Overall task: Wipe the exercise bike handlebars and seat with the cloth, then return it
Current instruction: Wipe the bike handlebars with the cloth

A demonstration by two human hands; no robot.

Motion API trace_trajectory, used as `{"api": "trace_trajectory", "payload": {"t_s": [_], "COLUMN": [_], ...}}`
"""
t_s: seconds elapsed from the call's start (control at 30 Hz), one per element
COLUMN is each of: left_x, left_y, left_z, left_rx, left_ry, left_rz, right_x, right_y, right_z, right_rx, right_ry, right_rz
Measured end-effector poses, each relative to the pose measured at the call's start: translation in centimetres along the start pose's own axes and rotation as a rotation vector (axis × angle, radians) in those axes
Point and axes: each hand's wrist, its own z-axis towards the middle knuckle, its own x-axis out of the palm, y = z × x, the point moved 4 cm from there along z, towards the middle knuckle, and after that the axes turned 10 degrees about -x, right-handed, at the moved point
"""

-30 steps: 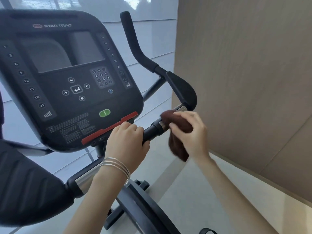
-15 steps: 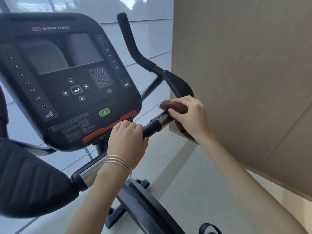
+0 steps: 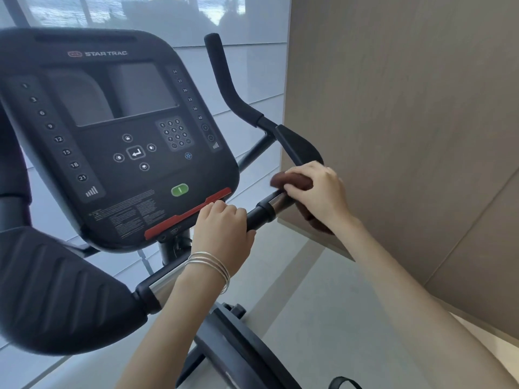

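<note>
Cloth (seemingly bunched) clutched by right hand on handlebar, which left hand grips below console.

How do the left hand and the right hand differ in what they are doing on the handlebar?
The left hand grips the black part of the handlebar bare; the right hand presses a brown cloth on its shiny metal section. The left wrist wears thin silver bangles; the right wrist is bare. Both hands curl around the same bar.
</note>
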Motion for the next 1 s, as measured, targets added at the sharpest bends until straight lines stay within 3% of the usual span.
{"api": "trace_trajectory", "payload": {"t_s": [0.13, 0.37, 0.47, 0.7, 0.87, 1.0], "left_x": [0.1, 0.0, 0.1, -0.2, -0.5, -0.4], "left_y": [0.0, 0.3, 0.4, 0.2, 1.4, 2.4], "left_z": [0.1, -0.1, -0.1, -0.1, -1.4, -2.3], "left_rx": [0.009, 0.015, 0.019, 0.027, 0.039, 0.033], "left_ry": [0.004, 0.025, 0.031, 0.032, 0.025, 0.012], "left_rz": [0.000, -0.013, -0.022, 0.025, 0.023, 0.019], "right_x": [0.7, 0.0, 0.6, 0.7, 0.9, 2.3], "right_y": [2.5, -1.5, -0.9, 0.6, -1.0, -0.1], "right_z": [-1.1, 2.5, 1.2, -3.7, -5.0, -7.5], "right_rx": [-0.167, 0.103, 0.070, -0.050, 0.142, 0.163], "right_ry": [0.098, 0.038, -0.025, -0.136, -0.271, -0.312], "right_rz": [0.095, -0.160, -0.243, 0.033, 0.030, 0.066]}}
